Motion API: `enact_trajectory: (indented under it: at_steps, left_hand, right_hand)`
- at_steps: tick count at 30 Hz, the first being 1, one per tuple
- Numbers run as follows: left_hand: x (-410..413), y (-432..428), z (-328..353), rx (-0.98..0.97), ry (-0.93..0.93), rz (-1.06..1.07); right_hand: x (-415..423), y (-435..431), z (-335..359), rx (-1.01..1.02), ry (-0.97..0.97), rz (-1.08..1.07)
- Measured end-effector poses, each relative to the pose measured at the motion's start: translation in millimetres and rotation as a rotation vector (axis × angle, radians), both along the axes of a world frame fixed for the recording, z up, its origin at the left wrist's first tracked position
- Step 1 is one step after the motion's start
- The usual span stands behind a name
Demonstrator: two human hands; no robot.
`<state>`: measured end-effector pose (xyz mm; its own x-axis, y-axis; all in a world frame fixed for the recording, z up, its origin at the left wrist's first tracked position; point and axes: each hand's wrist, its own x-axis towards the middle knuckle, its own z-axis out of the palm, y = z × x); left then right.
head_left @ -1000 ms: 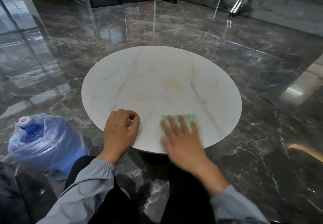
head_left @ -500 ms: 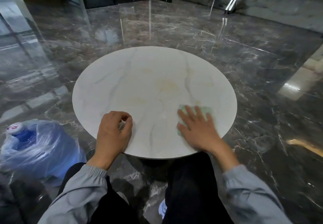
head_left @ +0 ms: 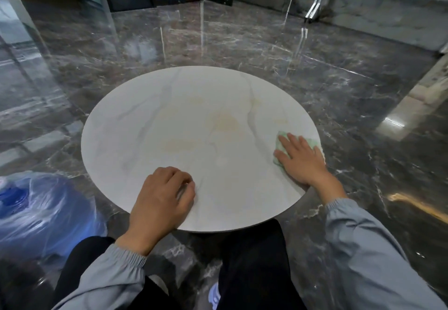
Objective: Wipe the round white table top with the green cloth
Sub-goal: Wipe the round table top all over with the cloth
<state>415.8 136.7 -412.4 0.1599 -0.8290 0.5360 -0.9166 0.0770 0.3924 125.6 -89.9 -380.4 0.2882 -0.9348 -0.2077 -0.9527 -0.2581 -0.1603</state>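
The right hand (head_left: 301,162) lies flat, fingers straight and spread, pressing the green cloth (head_left: 289,143) onto the round white table top (head_left: 194,125) at its right edge. The left hand (head_left: 160,200) rests on the near edge — fingers curled under, holding nothing visible.

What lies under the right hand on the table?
A green cloth, pressed flat at the right edge of the round white table top. Only its outer margins show; the right hand covers the rest.
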Motion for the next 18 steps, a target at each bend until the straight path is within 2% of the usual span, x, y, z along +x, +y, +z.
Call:
enact_trajectory:
  at_steps: [2,7,10,12,16,18]
  left_hand:
    - [-0.9,-0.7,0.0,0.0,0.011,0.033]
    - [-1.8,0.2,-1.3,-0.001,0.001,0.052]
    - [-0.2,1.2,-1.4,0.001,-0.007,0.049]
    - [-0.2,1.4,-0.8,0.011,-0.004,0.045]
    - [-0.7,2.2,-0.2,0.025,-0.006,0.04]
    - [-1.6,2.3,1.4,0.034,-0.005,0.052]
  right_hand:
    - [21.6,8.1,1.7,0.012,0.005,0.014]
    - [103.8,95.2,-5.2,-0.062,-0.047,0.47]
    - [98.0,96.1,-5.2,-0.028,-0.112,0.568]
    - [71.1,61.7,-3.1,-0.048,-0.102,0.457]
    - [-7.7,-16.4,-3.8,-0.026,0.006,0.065]
    - [-26.3,-35.4,-5.5,0.008,-0.004,-0.029]
